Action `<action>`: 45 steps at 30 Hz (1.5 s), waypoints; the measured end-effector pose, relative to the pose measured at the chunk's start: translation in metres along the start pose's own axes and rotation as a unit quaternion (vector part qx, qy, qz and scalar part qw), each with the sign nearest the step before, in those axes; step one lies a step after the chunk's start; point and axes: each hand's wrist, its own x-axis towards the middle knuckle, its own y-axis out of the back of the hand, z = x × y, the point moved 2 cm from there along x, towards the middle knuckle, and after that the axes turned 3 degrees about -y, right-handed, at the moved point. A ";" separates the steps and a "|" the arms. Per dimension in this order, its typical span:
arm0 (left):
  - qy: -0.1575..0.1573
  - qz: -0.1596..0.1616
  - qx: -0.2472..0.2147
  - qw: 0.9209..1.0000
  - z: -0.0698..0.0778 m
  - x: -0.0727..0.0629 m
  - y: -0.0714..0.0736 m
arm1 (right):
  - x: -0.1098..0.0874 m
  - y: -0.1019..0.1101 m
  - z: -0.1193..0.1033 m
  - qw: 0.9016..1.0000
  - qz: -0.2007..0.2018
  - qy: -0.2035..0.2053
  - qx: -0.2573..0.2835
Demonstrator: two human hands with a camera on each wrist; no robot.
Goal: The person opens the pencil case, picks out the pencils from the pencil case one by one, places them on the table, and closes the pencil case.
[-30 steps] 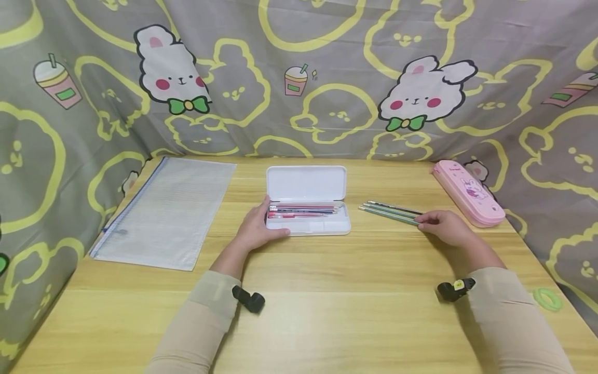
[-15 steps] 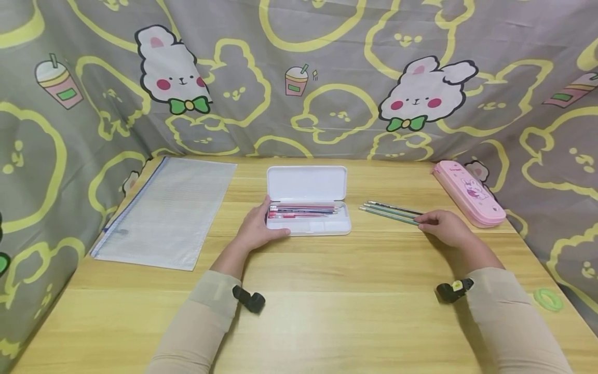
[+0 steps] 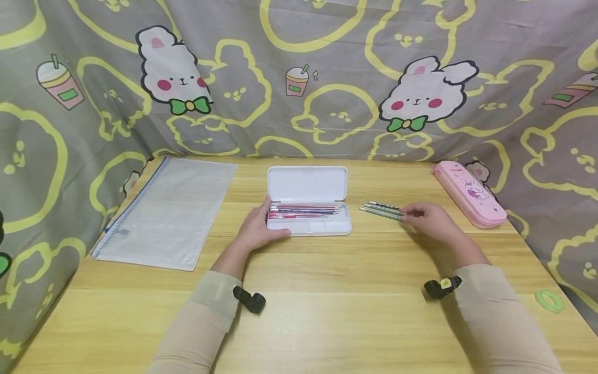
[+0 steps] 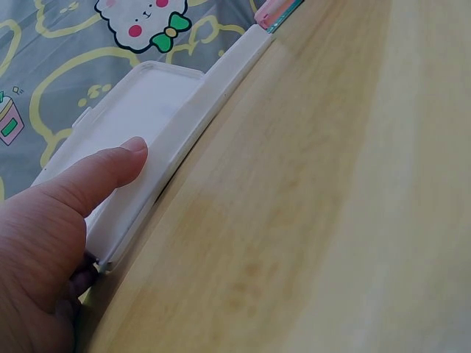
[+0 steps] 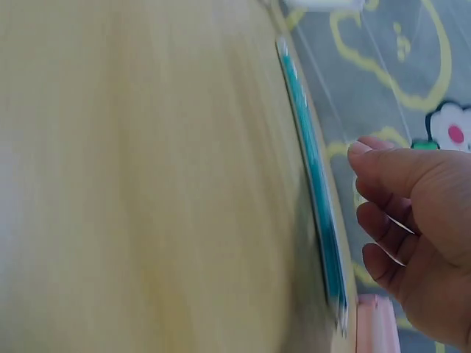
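1. Head view: the left hand [image 3: 257,227] grips the left end of a white pencil case [image 3: 327,232], its thumb laid over the front edge and its other fingers round the side (the left wrist view shows them only partly, below the corner).
2. The white pencil case sits on the wooden table [image 3: 299,311], its lid [image 3: 307,183] raised at the back hinge. Several pencils [image 3: 303,211] lie lengthwise in its rear part, with a reddish pen [image 3: 280,215] in front of them at the left.
3. The right hand [image 3: 432,223] hovers just above the right ends of the loose green and dark pencils [image 5: 316,180], fingers loosely bent and clear of them (whether its thumb tip meets the forefinger, I cannot tell).
4. Those loose green and dark pencils lie side by side on the table, slanting, to the right of the white pencil case and apart from it.
5. Beyond the right hand, near the table's right edge, rests a pink pencil case [image 3: 469,195] with a rabbit on its lid; nearer the viewer lies a light green ring [image 3: 549,300].
6. Well to the left lies a translucent zip bag [image 3: 163,213], flat (its blue-edged side faces left). Grey cloth [image 3: 336,67] printed with yellow outlines and rabbits hangs behind everything.
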 end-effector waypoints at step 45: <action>-0.001 0.003 0.003 1.000 -0.004 0.001 -0.002 | 0.065 -0.097 -0.130 0.997 -0.062 0.030 -0.041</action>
